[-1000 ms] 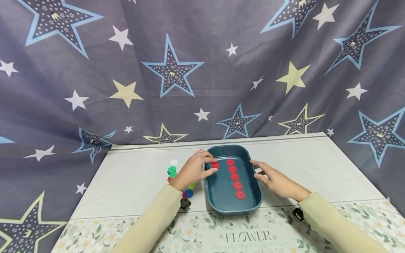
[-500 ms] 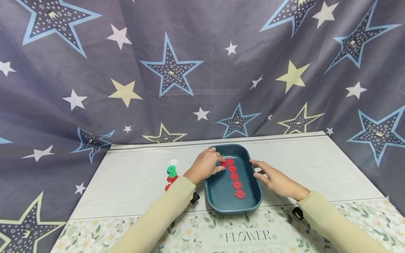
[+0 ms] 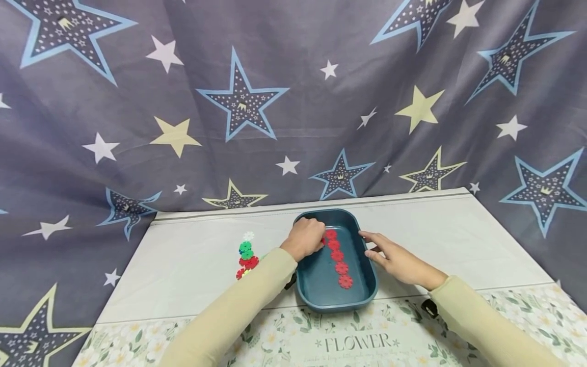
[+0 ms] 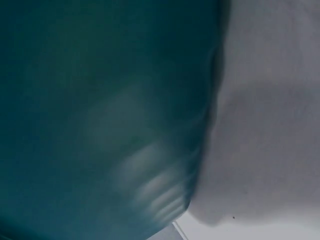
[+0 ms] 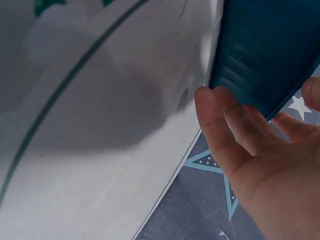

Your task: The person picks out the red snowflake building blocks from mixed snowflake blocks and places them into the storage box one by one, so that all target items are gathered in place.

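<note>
A dark teal tray [image 3: 337,300] stands on the table with a line of red flower-shaped plastic discs [image 3: 337,255] on its floor. Over the tray's left side, my left hand [image 3: 306,238] curls its fingers at the upper end of that line. A red flower-shaped disc [image 3: 323,241] peeks out at its fingertips, mostly hidden by the hand. With fingers fairly straight, my right hand [image 3: 398,260] rests against the tray's right wall; the right wrist view shows its fingertips [image 5: 206,97] at the wall's outside. Only the tray's wall [image 4: 110,125] fills the left wrist view, blurred.
Left of the tray lies a loose group of flower discs: white [image 3: 248,236], green [image 3: 246,250] and red [image 3: 249,262], partly covered by the left sleeve. A floral cloth [image 3: 357,341] covers the front edge. Behind hangs a star-patterned curtain [image 3: 293,127].
My left hand has moved right from the tray's left rim with the red disc, up to the line of discs, and its fingers have turned down out of sight. My right hand stays put.
</note>
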The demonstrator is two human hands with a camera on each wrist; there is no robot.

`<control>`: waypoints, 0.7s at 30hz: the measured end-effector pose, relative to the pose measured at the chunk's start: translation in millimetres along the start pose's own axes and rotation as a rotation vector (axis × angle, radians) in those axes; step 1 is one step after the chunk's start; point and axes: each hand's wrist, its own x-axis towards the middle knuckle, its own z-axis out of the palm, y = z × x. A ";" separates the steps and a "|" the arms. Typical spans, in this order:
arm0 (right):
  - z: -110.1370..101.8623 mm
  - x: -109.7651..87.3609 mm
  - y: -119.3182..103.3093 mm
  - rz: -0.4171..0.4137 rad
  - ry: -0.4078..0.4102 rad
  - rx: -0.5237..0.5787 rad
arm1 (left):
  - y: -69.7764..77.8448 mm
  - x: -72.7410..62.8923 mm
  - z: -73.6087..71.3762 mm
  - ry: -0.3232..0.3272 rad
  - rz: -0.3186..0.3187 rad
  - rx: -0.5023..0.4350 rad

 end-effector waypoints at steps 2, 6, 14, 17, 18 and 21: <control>0.7 -0.1 0.9 0.000 0.000 0.001 | -0.6 0.8 2.1 0.010 -0.015 0.010; 1.8 0.0 3.7 0.003 0.002 0.000 | -1.6 1.3 4.6 0.018 -0.040 0.015; 0.5 0.8 5.0 0.002 0.004 0.001 | 0.2 -0.4 3.8 0.002 -0.042 0.087; 0.6 0.7 5.2 0.002 0.004 0.001 | 1.0 -2.6 2.3 0.008 -0.028 0.111; 0.7 0.5 5.3 0.002 0.001 0.003 | 1.5 -4.0 1.1 0.021 -0.023 0.116; 0.6 -0.2 5.3 0.004 -0.007 0.008 | 3.3 -11.2 -2.9 0.084 -0.017 0.106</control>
